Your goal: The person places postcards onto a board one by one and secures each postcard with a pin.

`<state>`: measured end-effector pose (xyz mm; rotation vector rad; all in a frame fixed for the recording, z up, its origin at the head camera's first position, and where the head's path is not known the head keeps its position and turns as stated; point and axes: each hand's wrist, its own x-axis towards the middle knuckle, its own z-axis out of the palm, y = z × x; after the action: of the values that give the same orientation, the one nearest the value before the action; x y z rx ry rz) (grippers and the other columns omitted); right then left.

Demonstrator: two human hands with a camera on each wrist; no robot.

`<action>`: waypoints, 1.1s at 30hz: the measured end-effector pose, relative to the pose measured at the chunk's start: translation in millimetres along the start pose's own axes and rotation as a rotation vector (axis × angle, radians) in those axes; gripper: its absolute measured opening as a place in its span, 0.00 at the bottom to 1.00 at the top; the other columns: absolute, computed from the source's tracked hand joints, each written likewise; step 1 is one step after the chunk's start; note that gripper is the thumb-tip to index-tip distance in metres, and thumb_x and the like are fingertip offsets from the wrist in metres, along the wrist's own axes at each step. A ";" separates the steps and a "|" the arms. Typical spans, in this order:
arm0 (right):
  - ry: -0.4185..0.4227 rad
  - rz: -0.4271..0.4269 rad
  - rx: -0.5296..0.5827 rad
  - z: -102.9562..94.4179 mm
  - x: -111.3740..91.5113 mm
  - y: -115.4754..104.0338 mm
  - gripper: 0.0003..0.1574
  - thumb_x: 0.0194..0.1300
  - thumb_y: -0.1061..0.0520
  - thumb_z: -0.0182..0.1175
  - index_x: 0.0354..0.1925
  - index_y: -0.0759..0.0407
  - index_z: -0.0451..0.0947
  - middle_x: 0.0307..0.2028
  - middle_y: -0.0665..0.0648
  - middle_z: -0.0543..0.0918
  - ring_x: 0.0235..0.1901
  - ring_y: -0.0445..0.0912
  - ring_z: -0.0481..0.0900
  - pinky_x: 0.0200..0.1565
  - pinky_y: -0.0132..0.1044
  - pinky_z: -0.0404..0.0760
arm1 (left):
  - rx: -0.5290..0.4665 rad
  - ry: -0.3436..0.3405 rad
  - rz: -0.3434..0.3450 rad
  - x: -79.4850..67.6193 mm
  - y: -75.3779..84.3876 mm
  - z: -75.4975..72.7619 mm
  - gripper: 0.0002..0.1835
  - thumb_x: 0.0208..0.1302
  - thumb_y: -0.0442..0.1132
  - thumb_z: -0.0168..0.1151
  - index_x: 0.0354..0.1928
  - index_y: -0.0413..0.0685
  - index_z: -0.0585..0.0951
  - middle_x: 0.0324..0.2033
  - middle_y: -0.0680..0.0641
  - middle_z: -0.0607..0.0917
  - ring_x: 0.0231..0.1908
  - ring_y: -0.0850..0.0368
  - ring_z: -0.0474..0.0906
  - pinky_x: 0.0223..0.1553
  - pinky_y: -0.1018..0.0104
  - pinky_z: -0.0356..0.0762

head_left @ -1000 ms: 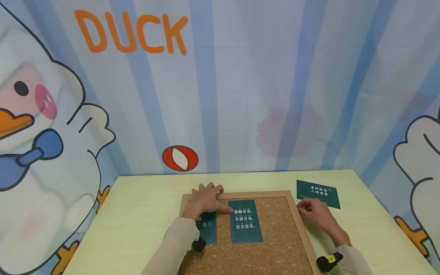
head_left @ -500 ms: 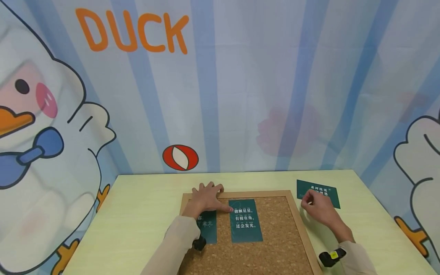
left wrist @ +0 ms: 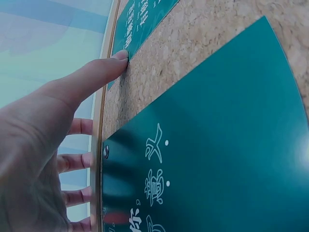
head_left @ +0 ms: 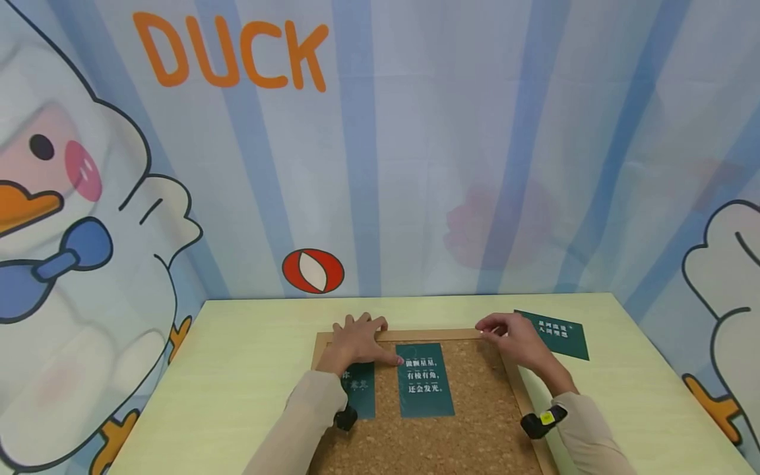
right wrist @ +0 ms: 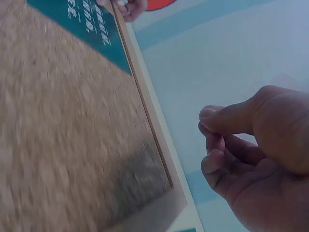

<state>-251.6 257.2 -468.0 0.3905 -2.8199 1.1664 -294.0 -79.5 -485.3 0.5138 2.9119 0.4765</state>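
Note:
A cork board (head_left: 475, 429) with a light wooden frame lies on the table, bearing two dark green cards with white writing. My left hand (head_left: 355, 344) spans its far edge, fingers at the frame. The left thumb rests extended on the upper left corner of the middle card (head_left: 425, 380). Beneath the left forearm, the left card (left wrist: 217, 125) is partly covered in the head view. My right hand (head_left: 515, 340) hovers over the far right corner, thumb and index finger pinched together. A tiny pale thing (head_left: 481, 332) shows at those fingertips; its kind is unclear.
A third green card (head_left: 561, 335) lies on the pale table (head_left: 249, 369) right of the board, partly behind the right hand. A printed duck curtain (head_left: 415, 165) stands along the table's far edge.
My right hand rises from beside the board's right edge, passes in front of the third card, then moves left over the far right corner. The left hand stays in place.

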 end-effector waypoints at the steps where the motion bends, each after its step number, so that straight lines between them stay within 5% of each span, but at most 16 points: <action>1: -0.009 -0.009 0.004 3.6 2.6 -3.1 0.09 0.74 0.66 0.62 0.49 0.66 0.86 0.40 0.56 0.85 0.39 0.51 0.82 0.38 0.42 0.81 | 0.001 -0.001 0.000 0.1 0.0 0.0 0.42 0.47 0.73 0.75 0.59 0.58 0.80 0.53 0.45 0.77 0.50 0.41 0.69 0.56 0.30 0.64; 10: -0.078 -0.013 0.038 35.7 19.7 -20.4 0.05 0.70 0.67 0.65 0.40 0.59 0.86 0.33 0.53 0.82 0.34 0.50 0.77 0.36 0.39 0.77 | 0.003 -0.004 -0.004 0.7 0.4 0.4 0.42 0.47 0.74 0.75 0.60 0.59 0.80 0.54 0.45 0.77 0.51 0.42 0.69 0.56 0.31 0.64; 16: -0.104 -0.034 0.072 51.4 24.5 -21.6 0.06 0.68 0.68 0.68 0.43 0.61 0.84 0.34 0.54 0.86 0.35 0.46 0.81 0.40 0.39 0.82 | 0.002 -0.001 -0.011 0.0 1.3 -0.9 0.42 0.46 0.74 0.75 0.59 0.59 0.80 0.53 0.44 0.78 0.51 0.41 0.69 0.57 0.30 0.64; 21: -0.113 -0.019 0.075 59.2 27.0 -20.0 0.06 0.67 0.66 0.69 0.43 0.60 0.86 0.33 0.51 0.87 0.34 0.45 0.81 0.45 0.43 0.82 | -0.005 -0.001 -0.012 -0.3 1.7 -2.0 0.42 0.46 0.73 0.76 0.58 0.58 0.80 0.51 0.45 0.78 0.50 0.42 0.69 0.57 0.30 0.64; 33: -0.078 -0.014 -0.013 66.5 31.0 -17.7 0.05 0.68 0.65 0.69 0.34 0.58 0.88 0.27 0.49 0.81 0.30 0.45 0.74 0.35 0.39 0.75 | -0.011 -0.010 -0.020 0.6 1.5 -1.8 0.42 0.46 0.72 0.76 0.59 0.57 0.80 0.52 0.44 0.78 0.51 0.43 0.69 0.57 0.31 0.64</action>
<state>-274.6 192.0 -498.3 0.4640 -2.8844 1.1539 -294.4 -78.5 -483.2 0.4834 2.9005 0.4858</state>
